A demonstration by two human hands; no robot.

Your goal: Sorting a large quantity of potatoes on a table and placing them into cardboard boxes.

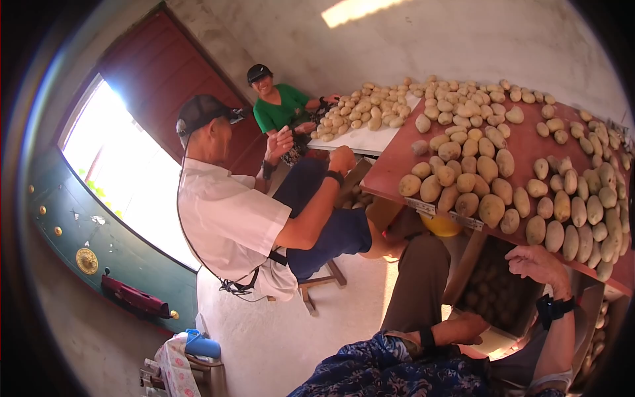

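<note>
My right hand (536, 267) is raised at the front edge of the red tabletop (389, 166), close to the nearest potatoes (554, 235). Its fingers are loosely bent, and no object shows in it. Below, my left hand (461, 328) rests low over my lap with its fingers curled; whether it holds anything is hidden. Many potatoes (491, 211) lie spread over the tabletop in loose rows and groups. Under the table, beside my knees, a box holds more potatoes (488, 293) in shadow. Both of my wrists wear black bands.
A seated person in a white shirt (233, 203) is at my left. Beyond, a person in green (280, 111) sits by a white board (364, 143) with piled potatoes. A yellow container (441, 226) and wooden supports are under the table. A blue container (202, 345) lies on a cloth-covered stool.
</note>
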